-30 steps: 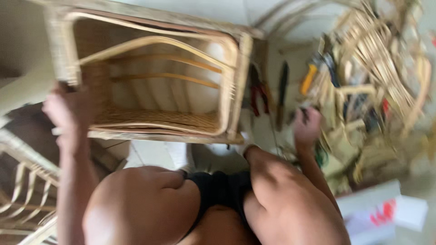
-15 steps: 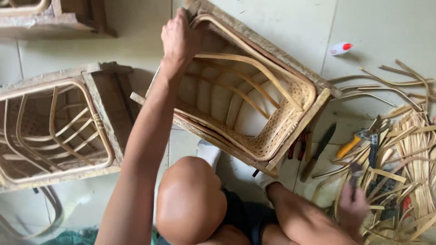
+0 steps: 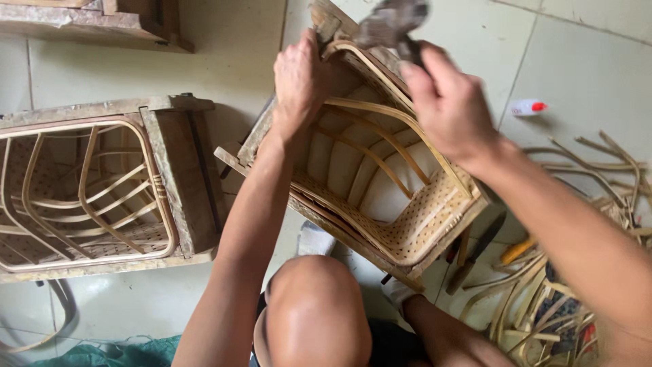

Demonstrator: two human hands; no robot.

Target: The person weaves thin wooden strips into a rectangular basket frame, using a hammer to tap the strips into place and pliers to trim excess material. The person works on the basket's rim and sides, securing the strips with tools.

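Rattan offcuts (image 3: 564, 299) and second frame (image 3: 102, 190) flank held wicker frame (image 3: 380, 197).

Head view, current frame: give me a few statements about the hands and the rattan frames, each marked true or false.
1. The left hand grips the top edge of the tilted rattan frame. True.
2. The right hand is empty. False: it holds a dark metal tool, blurred, above the frame's upper corner.
3. A second rattan frame lies flat on the tiled floor to the left. True.
4. The loose rattan strips are piled left of the person's knee. False: they lie at the right.
5. A small white bottle with a red cap lies on the tiles. True.
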